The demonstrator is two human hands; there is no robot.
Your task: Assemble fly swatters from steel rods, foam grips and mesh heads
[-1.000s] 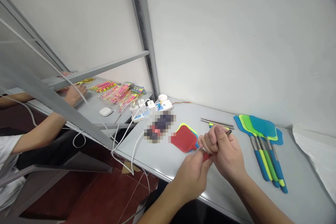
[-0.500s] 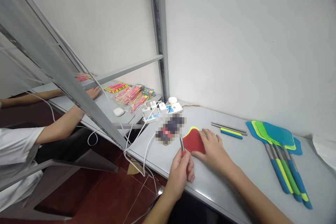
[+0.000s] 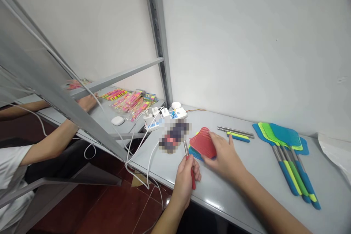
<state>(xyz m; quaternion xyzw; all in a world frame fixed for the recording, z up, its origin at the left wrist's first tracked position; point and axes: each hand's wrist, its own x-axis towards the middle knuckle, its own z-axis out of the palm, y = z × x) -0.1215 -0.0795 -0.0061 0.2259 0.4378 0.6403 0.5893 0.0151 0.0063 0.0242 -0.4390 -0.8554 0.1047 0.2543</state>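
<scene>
My left hand point(image 3: 185, 177) is closed round a red handle point(image 3: 193, 180) with a metal rod point(image 3: 186, 148) sticking up out of it. Just to its right, my right hand point(image 3: 223, 155) grips the edge of a red perforated fly swatter head point(image 3: 202, 142), thumb below and fingers behind. The red head is tilted up off the table, apart from the rod. Beneath it lies a blue swatter head point(image 3: 195, 154), mostly hidden, with a bit of yellow-green showing behind.
Metal rods point(image 3: 236, 132) and yellow and blue handles point(image 3: 239, 138) lie beyond my right hand. Several finished swatters point(image 3: 287, 164) fan out at right. A power strip point(image 3: 164, 117) with white cables and a blurred patch are at left. Past the grey post point(image 3: 157, 40), another person's arm point(image 3: 52, 140) rests near bagged items point(image 3: 131, 102).
My right hand has lifted the red swatter head off the pile, uncovering the blue one below. My left hand still holds the red handle. The view has shifted slightly.
</scene>
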